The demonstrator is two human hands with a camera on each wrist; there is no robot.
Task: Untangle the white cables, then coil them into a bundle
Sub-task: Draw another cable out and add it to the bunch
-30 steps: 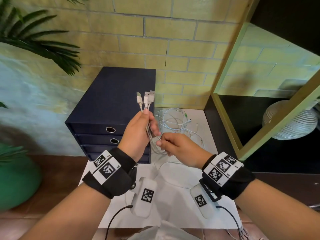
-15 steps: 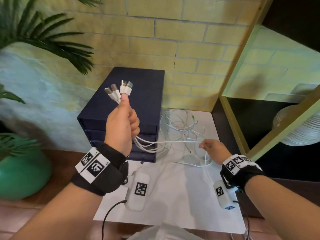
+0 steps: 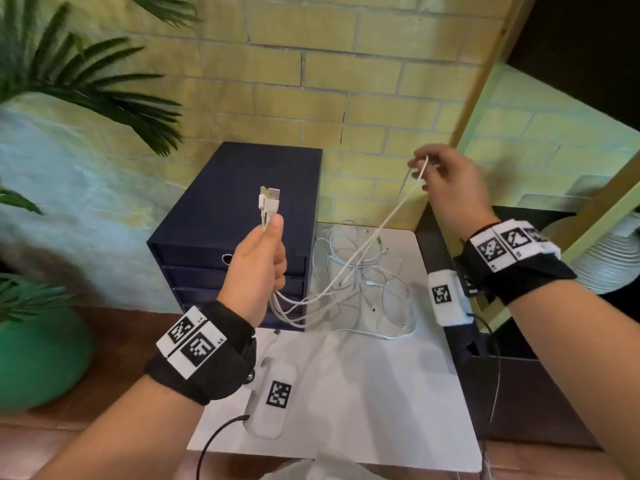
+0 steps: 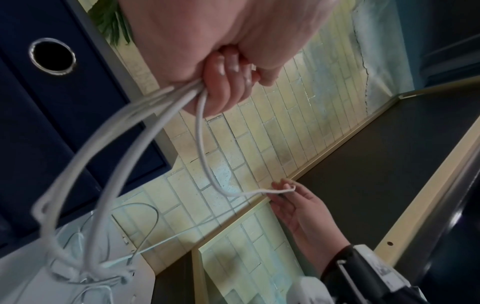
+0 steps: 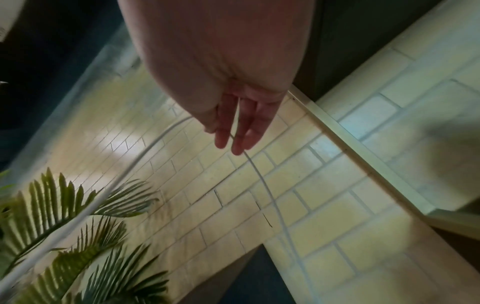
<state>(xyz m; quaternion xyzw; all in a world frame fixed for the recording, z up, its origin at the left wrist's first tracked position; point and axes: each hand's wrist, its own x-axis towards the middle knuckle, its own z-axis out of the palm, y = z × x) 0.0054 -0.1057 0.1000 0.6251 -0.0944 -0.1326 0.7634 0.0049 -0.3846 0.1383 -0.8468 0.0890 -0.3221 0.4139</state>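
White cables (image 3: 360, 271): gripping a bunch of them in the left hand (image 3: 258, 268), with fingers and thumb curled tight round the lot. Holding that fist upright in the air, in front of the dark blue drawer box (image 3: 242, 174) and above the near left part of the table (image 3: 363, 393). Letting the plugs (image 3: 268, 200) stick up out of the top of the fist, close together. Trailing the cords out of the bottom of the fist, down and to the right, into a loose tangle lying on the far part of the table, just beside the drawer box.

Pinching a single strand (image 3: 391, 216) in the right hand (image 3: 450, 188) between thumb and fingertips, the remaining fingers lying fairly straight. Holding it high and to the right, near the pale wooden frame (image 3: 485, 81), well above the tangle. Drawing that strand in a nearly straight line from the pinch down to the left, into the tangle. Doubling it over the fingertips in a narrow loop, as the left wrist view shows.

Wearing black wristbands (image 3: 204, 348) with square marker tags on both wrists. Working in front of a yellow brick wall (image 3: 346, 81), with a palm plant (image 3: 86, 84) in a green pot (image 3: 38, 358) off to the left.
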